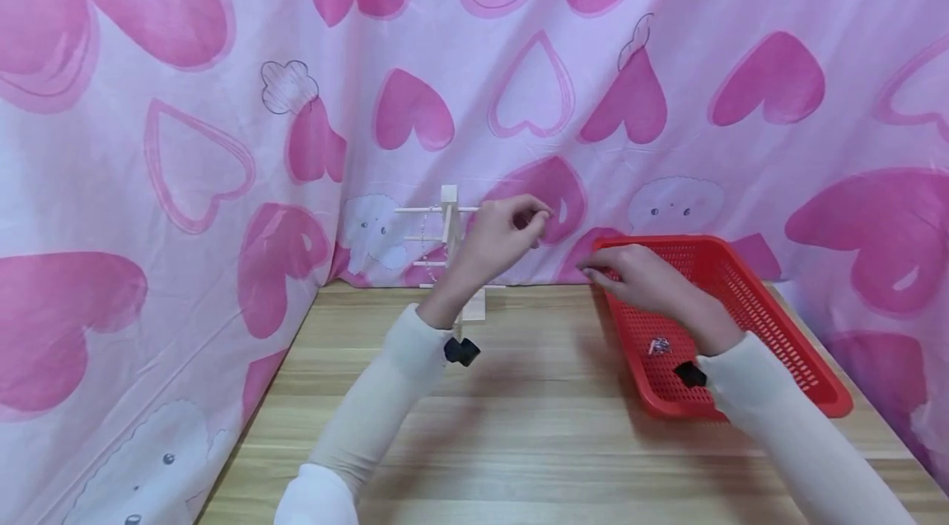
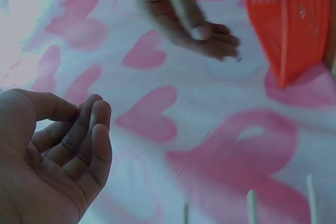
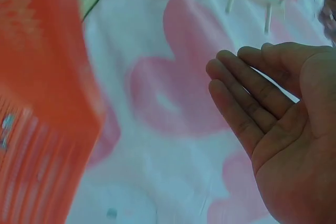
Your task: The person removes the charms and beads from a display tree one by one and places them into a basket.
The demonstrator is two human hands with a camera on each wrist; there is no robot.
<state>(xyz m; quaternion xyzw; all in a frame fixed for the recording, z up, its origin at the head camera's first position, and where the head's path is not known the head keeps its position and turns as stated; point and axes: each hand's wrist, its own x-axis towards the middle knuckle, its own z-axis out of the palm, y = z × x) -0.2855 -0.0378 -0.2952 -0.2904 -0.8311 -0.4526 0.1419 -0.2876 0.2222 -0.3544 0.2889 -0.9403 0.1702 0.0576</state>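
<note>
My left hand point(image 1: 507, 230) is raised in front of the wooden stand point(image 1: 450, 220), its thumb tip against the index finger and the other fingers loosely curled. Whether something thin lies in that pinch I cannot tell. Facing it, my right hand point(image 1: 641, 282) reaches over the near-left rim of the red basket point(image 1: 647, 393), thumb and index finger meeting while the other fingers stay nearly straight. A tiny dark piece point(image 2: 239, 59) shows at the right fingertips in the left wrist view. Inside the basket lies a small silvery bundle point(image 1: 659, 345). A beaded chain point(image 1: 424, 236) hangs from the stand's left pegs.
Both arms cross above the wood-grain table point(image 1: 519, 434), each with a black wrist mount point(image 1: 462, 352). Behind and to the left, a pink heart-patterned cloth point(image 1: 408, 22) walls off the table. Thin pegs point(image 3: 269, 19) jut out from both sides of the stand.
</note>
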